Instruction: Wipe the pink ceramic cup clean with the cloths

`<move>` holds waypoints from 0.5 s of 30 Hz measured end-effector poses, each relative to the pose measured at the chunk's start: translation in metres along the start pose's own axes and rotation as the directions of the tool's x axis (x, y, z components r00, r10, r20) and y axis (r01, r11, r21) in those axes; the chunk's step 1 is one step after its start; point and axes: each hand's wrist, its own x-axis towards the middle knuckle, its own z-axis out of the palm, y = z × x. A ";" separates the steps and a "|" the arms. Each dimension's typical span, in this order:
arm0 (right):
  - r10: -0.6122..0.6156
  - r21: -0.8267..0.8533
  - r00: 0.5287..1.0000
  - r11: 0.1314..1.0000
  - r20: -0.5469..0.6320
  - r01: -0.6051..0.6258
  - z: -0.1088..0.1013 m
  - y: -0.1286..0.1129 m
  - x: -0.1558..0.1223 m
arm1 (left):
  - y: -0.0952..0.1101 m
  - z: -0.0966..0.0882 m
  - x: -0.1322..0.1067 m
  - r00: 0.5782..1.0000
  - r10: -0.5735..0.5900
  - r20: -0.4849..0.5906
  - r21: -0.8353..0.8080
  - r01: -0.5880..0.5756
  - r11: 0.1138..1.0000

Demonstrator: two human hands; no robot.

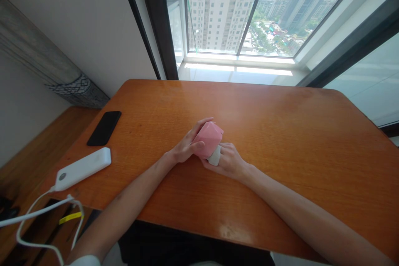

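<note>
Centre: faceted object (208,139) on the counter (280,133); left hand (183,148) at its 9 o'clock, right hand (230,162) at 5.
Counter's 9 o'clock: phone (104,128) behind power bank (82,168).
12 o'clock: window (237,12) behind the counter.

Two bare hands meeting, both closed in a grip

The left forearm (131,205) and right forearm (308,216) come in from below and converge. The left hand (187,147) lies palm down, its fingers (201,126) stretched forward and curved, thumb pressed at the side. The right hand (230,162) sits just beside it, touching, with fingers curled inward.
</note>
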 end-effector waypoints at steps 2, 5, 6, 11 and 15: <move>-0.011 0.003 1.000 1.000 -0.028 0.011 0.000 -0.001 0.000 | -0.001 0.000 0.000 1.000 0.018 -0.006 -0.007 -0.018 1.000; 0.071 0.086 0.997 0.994 -0.027 -0.069 0.001 -0.002 0.001 | -0.003 -0.001 0.001 0.998 0.059 -0.032 0.026 -0.058 0.998; 0.119 0.127 0.993 0.985 -0.021 -0.115 0.001 -0.002 0.001 | -0.004 -0.001 0.001 0.997 0.068 -0.036 0.040 -0.066 0.997; 0.349 0.312 0.936 0.894 -0.038 -0.321 -0.006 -0.005 0.006 | -0.004 0.000 0.000 0.996 0.082 -0.032 0.066 -0.080 0.995; 0.557 0.530 0.828 0.684 0.067 -0.502 -0.014 -0.009 0.010 | -0.007 0.001 0.000 0.996 0.088 -0.008 0.036 -0.088 0.995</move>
